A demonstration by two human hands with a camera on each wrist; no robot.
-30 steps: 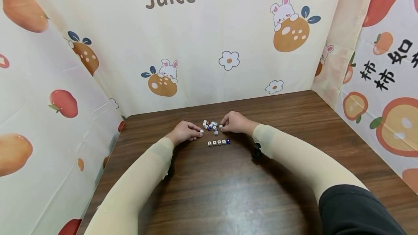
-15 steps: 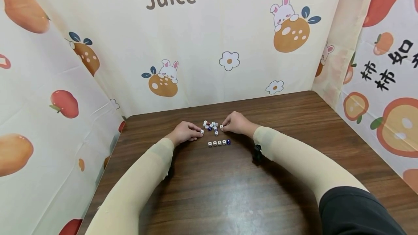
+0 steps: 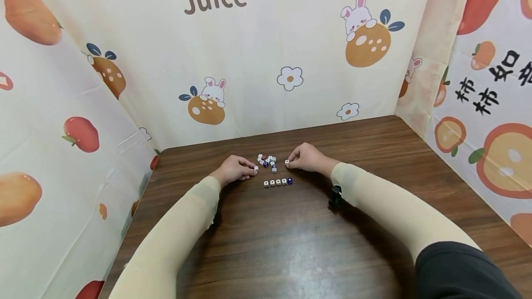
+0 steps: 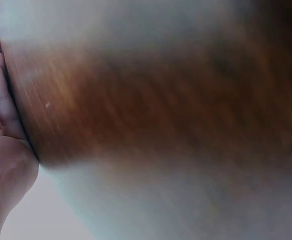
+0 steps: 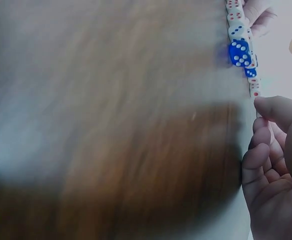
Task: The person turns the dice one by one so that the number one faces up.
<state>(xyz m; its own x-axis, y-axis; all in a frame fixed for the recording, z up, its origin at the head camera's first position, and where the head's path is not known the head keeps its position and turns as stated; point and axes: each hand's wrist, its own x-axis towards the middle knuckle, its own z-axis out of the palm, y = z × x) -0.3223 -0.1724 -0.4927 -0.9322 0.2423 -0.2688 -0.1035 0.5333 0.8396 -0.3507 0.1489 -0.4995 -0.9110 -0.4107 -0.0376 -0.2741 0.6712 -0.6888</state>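
My left hand [image 3: 234, 168] pinches a white die [image 3: 256, 169] at its fingertips, left of a loose cluster of dice. On the cluster's other side, another white die [image 3: 287, 163] is between the thumb and fingers of my right hand [image 3: 308, 157]. The cluster holds white dice, blue dice and one red die [image 3: 263, 158]. Nearer to me lies a straight row of several white dice [image 3: 272, 183], with a blue die [image 3: 289, 181] at its right end. In the right wrist view that row's blue die [image 5: 240, 53] shows large beyond my thumb.
The dice lie on a dark brown wooden table [image 3: 257, 234]. Fruit-printed cloth [image 3: 249, 50] rises behind its far edge and along both sides. A small black object [image 3: 335, 196] hangs under my right wrist.
My right hand has moved a little to the right with its white die, away from the cluster. The left hand and the row of dice stay as they were.
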